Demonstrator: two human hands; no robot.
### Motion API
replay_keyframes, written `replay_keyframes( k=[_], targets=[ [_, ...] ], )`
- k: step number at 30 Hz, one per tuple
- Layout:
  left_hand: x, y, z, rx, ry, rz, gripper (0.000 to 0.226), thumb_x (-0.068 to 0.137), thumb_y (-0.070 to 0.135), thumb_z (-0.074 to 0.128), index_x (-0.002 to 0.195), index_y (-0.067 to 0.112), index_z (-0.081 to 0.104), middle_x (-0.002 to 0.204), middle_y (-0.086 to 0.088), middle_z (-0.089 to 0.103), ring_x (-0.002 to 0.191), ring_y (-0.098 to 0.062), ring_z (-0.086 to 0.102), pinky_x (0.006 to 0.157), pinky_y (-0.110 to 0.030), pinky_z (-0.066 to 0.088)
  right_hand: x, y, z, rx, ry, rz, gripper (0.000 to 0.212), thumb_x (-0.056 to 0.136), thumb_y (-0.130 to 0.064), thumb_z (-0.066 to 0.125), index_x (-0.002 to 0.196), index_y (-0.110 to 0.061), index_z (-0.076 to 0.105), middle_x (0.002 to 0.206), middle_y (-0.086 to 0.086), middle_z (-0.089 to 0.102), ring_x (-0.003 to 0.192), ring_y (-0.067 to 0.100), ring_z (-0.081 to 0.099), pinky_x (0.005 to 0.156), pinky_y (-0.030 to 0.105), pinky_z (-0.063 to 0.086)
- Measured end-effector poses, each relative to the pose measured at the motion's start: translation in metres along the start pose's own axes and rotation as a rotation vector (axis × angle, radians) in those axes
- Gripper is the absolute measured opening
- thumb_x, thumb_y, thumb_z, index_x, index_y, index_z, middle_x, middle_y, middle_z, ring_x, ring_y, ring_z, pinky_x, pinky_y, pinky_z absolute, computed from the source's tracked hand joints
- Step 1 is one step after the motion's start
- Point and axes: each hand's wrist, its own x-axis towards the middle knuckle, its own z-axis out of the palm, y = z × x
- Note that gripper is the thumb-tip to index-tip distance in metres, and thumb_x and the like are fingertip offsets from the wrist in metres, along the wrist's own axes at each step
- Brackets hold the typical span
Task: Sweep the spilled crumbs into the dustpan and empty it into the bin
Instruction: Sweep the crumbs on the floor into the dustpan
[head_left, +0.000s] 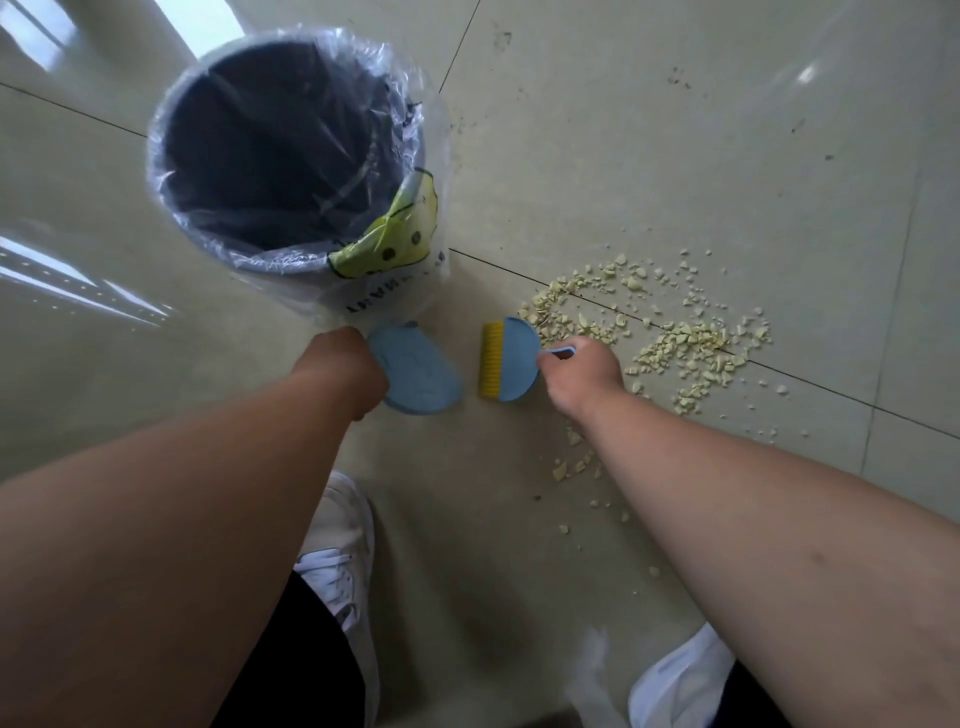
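Pale yellow crumbs (675, 343) lie scattered over the tiled floor at the right, with a thinner trail running down toward my right foot. My left hand (343, 371) grips a small blue dustpan (421, 371) just below the bin. My right hand (582, 376) holds a blue hand brush (511, 358) by its thin handle, its yellow bristles pointing left toward the dustpan. The brush sits at the left edge of the crumbs. A dark bin (280, 156) lined with a clear plastic bag stands open at the upper left.
My two feet in white shoes (343, 545) stand at the bottom, one under each arm. Dark grout lines cross the glossy beige tiles (675, 130). Bright window glare falls on the floor at the left.
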Motion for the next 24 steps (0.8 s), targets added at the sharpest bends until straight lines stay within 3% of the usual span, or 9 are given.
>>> replay_keyframes(
  k=[3,6,10,14,17,21,24],
  targets=[
    [0.006,0.003,0.009,-0.066,-0.024,0.020,0.050,0.091,0.032,0.064,0.132,0.004,0.058,0.123,-0.019,0.065,0.093,-0.032,0.061,0.072,-0.032,0.048,0.007,0.014,-0.019,-0.017,0.058,0.060,0.030,0.091,-0.036,0.069,0.109,-0.012,0.069,0.097,0.010,0.071,0.082,0.027,0.067,0.068,0.028,0.046],
    [0.011,0.010,0.018,-0.100,-0.018,0.044,0.060,0.089,0.040,0.066,0.137,0.005,0.057,0.112,-0.015,0.060,0.088,-0.030,0.059,0.062,-0.029,0.045,0.012,0.028,-0.043,-0.032,0.090,0.083,0.022,0.091,-0.033,0.069,0.101,-0.013,0.069,0.094,0.010,0.071,0.076,0.024,0.064,0.067,0.027,0.044],
    [0.012,0.023,0.023,-0.037,-0.014,0.080,0.056,0.093,0.038,0.065,0.138,0.005,0.057,0.130,-0.020,0.063,0.094,-0.031,0.056,0.074,-0.033,0.045,0.017,0.047,-0.069,-0.050,0.129,0.128,0.025,0.090,-0.032,0.069,0.104,-0.011,0.069,0.095,0.010,0.070,0.084,0.029,0.065,0.070,0.027,0.044],
    [0.010,0.037,0.028,0.023,-0.004,0.113,0.050,0.096,0.030,0.065,0.138,0.002,0.058,0.136,-0.022,0.062,0.118,-0.038,0.063,0.079,-0.032,0.045,0.020,0.060,-0.083,0.012,0.167,0.148,0.021,0.090,-0.031,0.071,0.103,-0.015,0.069,0.094,0.008,0.071,0.084,0.028,0.067,0.069,0.026,0.045],
    [0.009,0.040,0.032,0.052,0.007,0.105,0.048,0.094,0.027,0.067,0.135,0.003,0.059,0.135,-0.022,0.063,0.116,-0.038,0.063,0.077,-0.033,0.045,0.019,0.071,-0.087,0.091,0.150,0.157,0.018,0.091,-0.031,0.071,0.103,-0.017,0.070,0.089,0.005,0.070,0.074,0.022,0.064,0.062,0.025,0.046],
    [0.012,0.035,0.038,0.040,0.003,0.100,0.045,0.093,0.024,0.065,0.133,0.005,0.060,0.134,-0.021,0.062,0.114,-0.038,0.063,0.077,-0.034,0.044,0.022,0.083,-0.085,0.197,0.070,0.188,0.016,0.092,-0.030,0.072,0.104,-0.019,0.073,0.083,0.009,0.075,0.067,0.020,0.066,0.069,0.039,0.058],
    [0.019,0.029,0.039,0.028,-0.010,0.101,0.040,0.093,0.023,0.062,0.130,0.005,0.062,0.131,-0.021,0.063,0.105,-0.037,0.061,0.077,-0.034,0.044,0.024,0.078,-0.078,0.229,0.047,0.170,0.011,0.095,-0.024,0.071,0.102,-0.016,0.072,0.079,0.009,0.074,0.066,0.019,0.064,0.069,0.039,0.057]
  ],
)
